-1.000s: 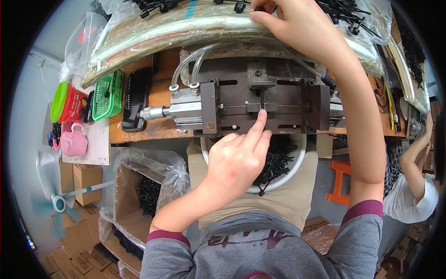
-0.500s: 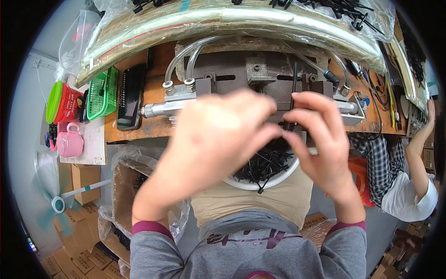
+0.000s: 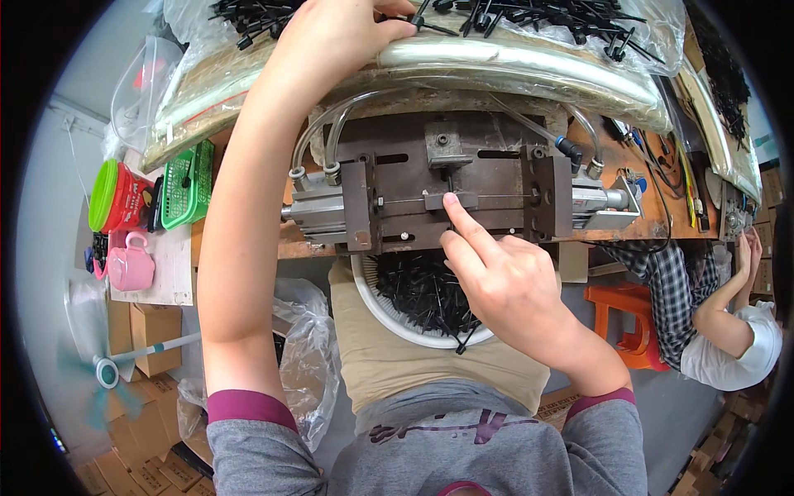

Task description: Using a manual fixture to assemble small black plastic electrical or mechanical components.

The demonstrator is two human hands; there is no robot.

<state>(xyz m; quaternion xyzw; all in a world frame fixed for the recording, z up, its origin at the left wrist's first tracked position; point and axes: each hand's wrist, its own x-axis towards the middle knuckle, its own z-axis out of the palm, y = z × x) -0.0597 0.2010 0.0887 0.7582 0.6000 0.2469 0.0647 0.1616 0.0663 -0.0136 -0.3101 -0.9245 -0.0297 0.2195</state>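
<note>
Right hand [image 3: 504,281] is pressing one black plastic pin [image 3: 449,183] into the pneumatic press fixture [image 3: 451,192] with index extended, left hand [image 3: 343,33] is pinching stock from the far pile [image 3: 529,16], near basket [image 3: 413,298] is filling.

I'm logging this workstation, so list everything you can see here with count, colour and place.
metal press jig: one, dark brown, on the bench centre
clear hoses: several, from the jig's left end
black plastic pieces: many, on the clear sheet at top
white bowl: one, below the jig, holding black pieces
green basket: one, left of the jig
red tub with green lid: one, far left
pink cup: one, left side table
orange stool: one, right
another person: one, far right
left hand: reaching into the pieces at top
right hand: forefinger touching the jig's centre
</note>
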